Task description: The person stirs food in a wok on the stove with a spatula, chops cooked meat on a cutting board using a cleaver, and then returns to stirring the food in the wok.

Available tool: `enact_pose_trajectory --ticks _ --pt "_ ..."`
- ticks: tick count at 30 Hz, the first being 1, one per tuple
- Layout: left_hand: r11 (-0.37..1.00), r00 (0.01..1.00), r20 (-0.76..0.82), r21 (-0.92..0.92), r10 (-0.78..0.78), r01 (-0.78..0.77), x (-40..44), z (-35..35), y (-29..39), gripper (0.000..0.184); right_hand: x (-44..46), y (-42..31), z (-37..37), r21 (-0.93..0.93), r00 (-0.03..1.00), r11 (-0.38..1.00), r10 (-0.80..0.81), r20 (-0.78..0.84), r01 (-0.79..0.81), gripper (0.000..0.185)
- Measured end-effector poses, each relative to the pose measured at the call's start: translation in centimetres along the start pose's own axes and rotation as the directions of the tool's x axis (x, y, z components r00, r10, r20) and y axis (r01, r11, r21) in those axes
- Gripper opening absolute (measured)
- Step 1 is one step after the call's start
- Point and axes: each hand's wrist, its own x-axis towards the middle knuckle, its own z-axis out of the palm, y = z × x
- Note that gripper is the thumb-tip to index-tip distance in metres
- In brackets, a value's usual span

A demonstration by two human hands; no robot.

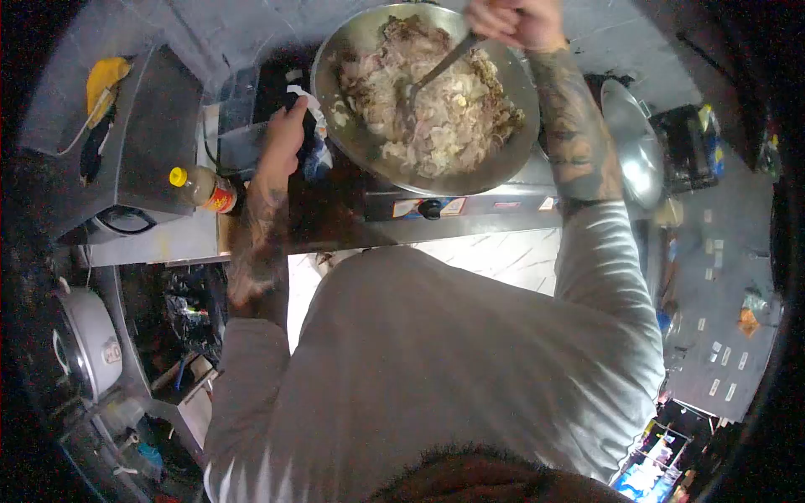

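A large metal wok [352,155] sits on the stove [482,205] at the top middle, filled with pale sliced meat and onion-like pieces [453,126]. My right hand [520,21], closed above the wok's far right rim, grips a long-handled metal cooking utensil [449,63]. The utensil slants down to the left, and its head is buried in the food, so its shape is hidden. At the wok's left side, my left hand [287,134] is wrapped around a bunched cloth [314,126] against the rim. Whether a wok handle lies under the cloth I cannot tell.
A bottle with a yellow cap [201,189] stands left of my left forearm, beside a dark metal box-like appliance [151,126]. A shiny domed lid [633,147] leans to the right of my right arm. A white rice cooker [92,339] is at lower left.
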Motion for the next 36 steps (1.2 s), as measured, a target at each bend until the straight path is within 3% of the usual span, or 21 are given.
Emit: enact_pose_trajectory --ticks 1,3,5,7,15,17,18,19,23,25,27,29,31,32,33,34,36 --pt "1.0 0.998 0.054 -0.007 -0.019 0.02 0.0 -0.2 0.0 0.052 -0.5 -2.0 0.4 0.337 0.99 0.933 0.093 0.109 -0.125 0.012" --pt "1.0 0.998 0.06 -0.003 -0.016 0.016 -0.2 -0.3 0.0 0.051 -1.3 -3.6 -1.7 0.311 0.985 0.946 0.043 0.168 -0.094 0.011" --pt "1.0 0.998 0.068 0.001 -0.012 0.012 -0.1 -0.4 -0.1 0.05 -3.7 -4.8 -3.4 0.365 0.998 0.93 0.009 0.057 -0.029 0.009" --pt "0.999 0.999 0.039 0.02 0.025 -0.026 0.4 -0.3 -0.4 0.045 -5.0 -6.4 -5.3 0.322 0.99 0.944 -0.109 0.092 0.074 0.007" --pt "0.997 0.998 0.056 -0.062 0.04 -0.037 0.8 -0.2 -0.7 0.042 -12.6 -10.7 -3.2 0.229 0.968 0.942 -0.222 -0.114 0.243 0.005" --pt "0.998 0.995 0.086 -0.036 0.052 -0.049 0.6 -0.3 -0.4 0.042 -14.1 -10.8 -2.3 0.09 0.933 0.958 -0.238 -0.271 0.271 0.005" --pt "0.999 0.997 0.06 -0.01 0.039 -0.039 -0.2 0.0 0.2 0.042 -14.6 -9.8 -2.4 0.052 0.935 0.959 -0.259 -0.244 0.279 0.006" --pt "0.999 0.999 0.037 0.019 0.025 -0.026 -0.5 0.2 0.6 0.043 -14.7 -8.7 -1.0 -0.03 0.906 0.958 -0.279 -0.319 0.285 0.008" --pt "1.0 0.994 0.107 -0.026 0.015 -0.012 0.5 -0.4 -0.3 0.045 -15.3 -3.9 -0.4 -0.012 0.684 0.912 -0.317 -0.657 0.41 0.006" --pt "0.998 0.997 0.072 -0.058 0.018 -0.014 -2.0 0.4 1.5 0.047 -15.7 1.0 0.3 -0.244 0.627 0.938 -0.347 -0.697 0.247 0.003" --pt "0.998 0.993 0.11 0.026 0.053 -0.056 1.2 -0.7 -0.6 0.048 -15.7 4.2 1.0 -0.243 0.76 0.946 -0.32 -0.566 0.217 0.007" --pt "0.996 0.994 0.064 -0.016 0.086 -0.085 1.1 -0.4 -0.9 0.05 -13.9 1.3 3.4 -0.074 0.793 0.977 -0.207 -0.573 0.202 0.009" --pt "0.999 0.995 0.089 -0.004 0.034 -0.033 0.5 -0.4 -0.2 0.052 -13.4 -1.1 2.9 -0.131 0.78 0.98 -0.197 -0.594 0.148 0.01" --pt "0.999 0.995 0.083 -0.014 0.048 -0.047 0.3 -0.2 0.0 0.052 -13.6 -2.7 4.0 -0.057 0.709 0.982 -0.168 -0.685 0.178 0.012" --pt "0.998 0.996 0.075 -0.021 0.058 -0.056 0.0 -0.2 -0.1 0.053 -13.8 -4.3 3.0 -0.075 0.857 0.955 -0.29 -0.426 0.286 0.01" --pt "0.994 0.993 0.045 0.024 0.105 -0.106 0.0 -0.1 -0.2 0.05 -13.4 -6.7 4.3 -0.106 0.861 0.951 -0.309 -0.405 0.291 0.006" --pt "0.996 0.993 0.071 -0.009 0.092 -0.092 -0.5 0.0 0.2 0.049 -12.8 -8.5 4.4 0.016 0.893 0.92 -0.377 -0.248 0.392 0.008"
